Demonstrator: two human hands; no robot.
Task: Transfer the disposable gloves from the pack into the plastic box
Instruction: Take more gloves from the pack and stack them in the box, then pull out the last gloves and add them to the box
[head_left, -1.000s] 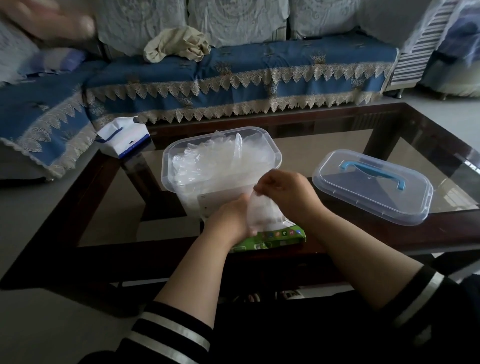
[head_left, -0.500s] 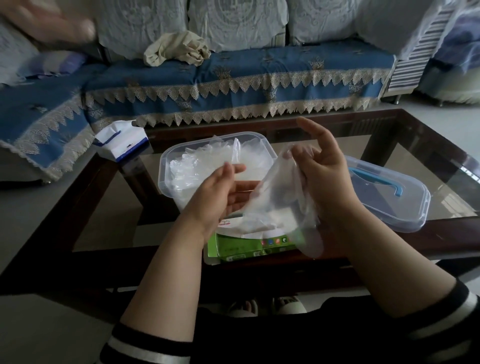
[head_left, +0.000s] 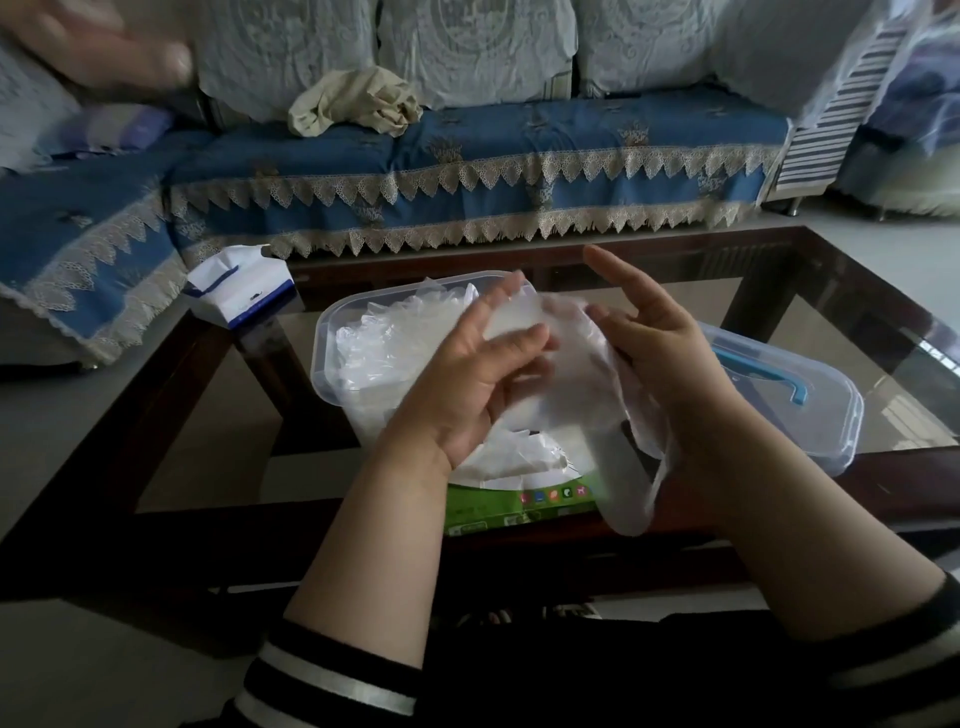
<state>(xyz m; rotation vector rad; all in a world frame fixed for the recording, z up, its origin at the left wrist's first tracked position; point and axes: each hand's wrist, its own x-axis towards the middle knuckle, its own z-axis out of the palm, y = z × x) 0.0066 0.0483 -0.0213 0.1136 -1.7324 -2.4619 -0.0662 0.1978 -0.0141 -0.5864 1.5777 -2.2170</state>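
Observation:
A thin clear disposable glove (head_left: 587, 415) hangs between my two hands above the green glove pack (head_left: 514, 512). My left hand (head_left: 478, 384) pinches its upper edge between thumb and fingers. On the glove's right side my right hand (head_left: 660, 353) holds it with the thumb, the fingers spread upward. More gloves (head_left: 519, 457) stick out of the pack's top. The clear plastic box (head_left: 332, 332) stands just behind the pack, with several crumpled gloves (head_left: 384, 338) inside; my hands hide its right part.
The box's clear lid (head_left: 810, 410) with a blue handle lies to the right on the glass coffee table (head_left: 857, 312). A white and blue tissue pack (head_left: 239, 291) sits at the table's far left corner. Behind stands a blue-covered sofa (head_left: 467, 171) with a beige cloth (head_left: 358, 101).
Both hands have lifted a glove out of the pack and raised it. The left hand has moved up and now pinches the glove, spreading it with the right.

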